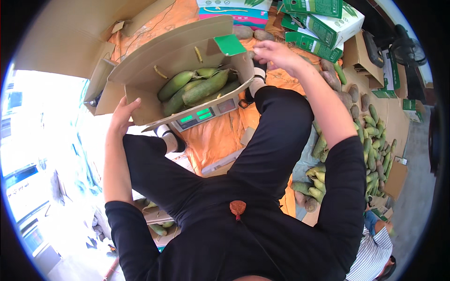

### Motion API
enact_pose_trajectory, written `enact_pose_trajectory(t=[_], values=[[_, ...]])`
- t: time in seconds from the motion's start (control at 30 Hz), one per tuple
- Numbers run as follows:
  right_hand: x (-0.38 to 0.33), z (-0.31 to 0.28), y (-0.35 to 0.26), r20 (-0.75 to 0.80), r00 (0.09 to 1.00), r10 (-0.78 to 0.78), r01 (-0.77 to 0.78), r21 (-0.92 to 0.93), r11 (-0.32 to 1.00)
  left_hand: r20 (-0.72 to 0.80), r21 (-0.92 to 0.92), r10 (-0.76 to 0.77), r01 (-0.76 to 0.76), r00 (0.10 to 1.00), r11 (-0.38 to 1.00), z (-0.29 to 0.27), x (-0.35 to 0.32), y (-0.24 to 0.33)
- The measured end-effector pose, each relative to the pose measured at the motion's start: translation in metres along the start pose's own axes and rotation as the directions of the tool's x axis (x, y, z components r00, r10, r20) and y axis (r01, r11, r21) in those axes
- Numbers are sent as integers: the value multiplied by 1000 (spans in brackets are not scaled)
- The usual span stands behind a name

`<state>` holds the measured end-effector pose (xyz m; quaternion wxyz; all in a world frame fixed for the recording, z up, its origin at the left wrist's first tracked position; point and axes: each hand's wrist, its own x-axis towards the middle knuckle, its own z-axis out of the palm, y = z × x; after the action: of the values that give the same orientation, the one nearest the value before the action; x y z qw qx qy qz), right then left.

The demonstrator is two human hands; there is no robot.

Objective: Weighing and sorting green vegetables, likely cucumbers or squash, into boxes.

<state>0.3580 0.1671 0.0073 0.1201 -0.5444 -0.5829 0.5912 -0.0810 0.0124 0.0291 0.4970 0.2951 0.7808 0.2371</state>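
- Head view: an open cardboard box (178, 47) stands between the person's two hands, above and between the spread knees, its brown walls smooth, matt and bowed by the lens.
- Inside it lie long green vegetables (206, 89), plump in the middle and narrowing toward the ends, heaped over one another, their glossy skins mottled with duller patches.
- Short twisted yellow cords (198, 54) hang against the inner cardboard, and a flat green patch (229, 45) marks the far right corner.
- Under the near side shows a scale (201, 117), hard and pale, with glowing green digits on its panel.
- The left hand (123, 114) is clamped on the left edge of the box, thumb laid over the cardboard.
- The right hand (280, 55) is well apart from the left, at the far right corner, fingers loosely bent; whether they touch or grip the edge cannot be told.
- Around the feet spreads a creased orange sheet (211, 145), thin and wrinkled.
- To the right, rough brown tubers (330, 78) lie beside a loose pile of green vegetables (378, 166).
- Beyond the right hand, stiff white-and-green cartons (323, 28) are stacked askew.
- At the lower right is another person (375, 253) in a striped top.
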Motion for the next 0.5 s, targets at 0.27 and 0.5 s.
enact_pose_trajectory(t=[0.27, 0.5], values=[[33, 43, -20, -30, 992, 119, -118, 26, 993, 60, -59, -51, 54, 997, 997, -7, 7, -6], [32, 57, -16, -95, 991, 92, -90, 23, 996, 32, -135, -28, 32, 999, 990, -3, 11, -6]])
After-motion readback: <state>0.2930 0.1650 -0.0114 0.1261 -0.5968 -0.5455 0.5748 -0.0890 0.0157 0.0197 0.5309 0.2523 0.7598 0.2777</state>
